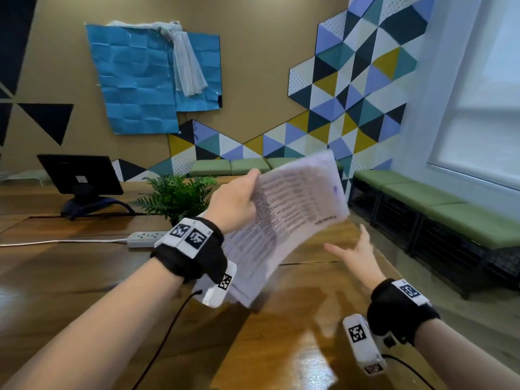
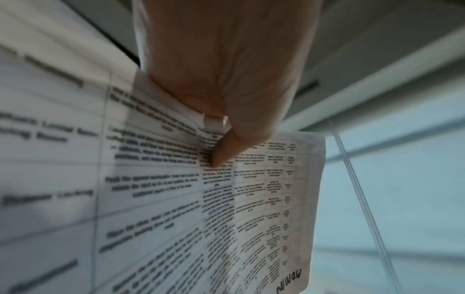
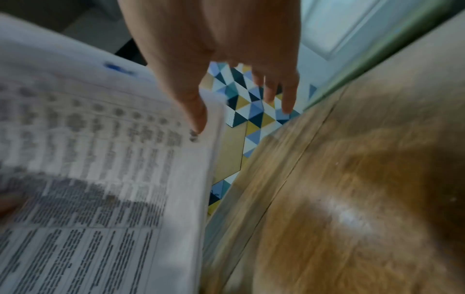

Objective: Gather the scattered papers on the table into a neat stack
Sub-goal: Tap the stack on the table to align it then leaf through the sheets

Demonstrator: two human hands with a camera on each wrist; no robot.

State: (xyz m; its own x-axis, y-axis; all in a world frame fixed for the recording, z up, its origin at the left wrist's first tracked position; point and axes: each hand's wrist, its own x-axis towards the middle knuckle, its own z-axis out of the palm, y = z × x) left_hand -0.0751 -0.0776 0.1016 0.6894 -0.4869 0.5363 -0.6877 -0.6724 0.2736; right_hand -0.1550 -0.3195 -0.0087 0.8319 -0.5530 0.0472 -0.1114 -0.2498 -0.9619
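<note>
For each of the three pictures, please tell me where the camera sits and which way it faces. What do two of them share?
Head: on the person's head, facing forward and down over the table; shows both forearms, left hand gripping the papers, right hand open.
Left wrist: along the left hand; its thumb presses the papers.
Right wrist: along the right hand, fingers spread above the table, beside the papers.
Shared: all views show the papers.

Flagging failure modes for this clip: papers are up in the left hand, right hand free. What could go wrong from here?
1. The left hand pinches the papers at one edge only, lifted off the table; loose sheets may slide or fan out.
2. The right hand is open and apart from them, so the sagging lower end has no support.
3. The plant stands just behind the left hand; a swing might clip it.
</note>
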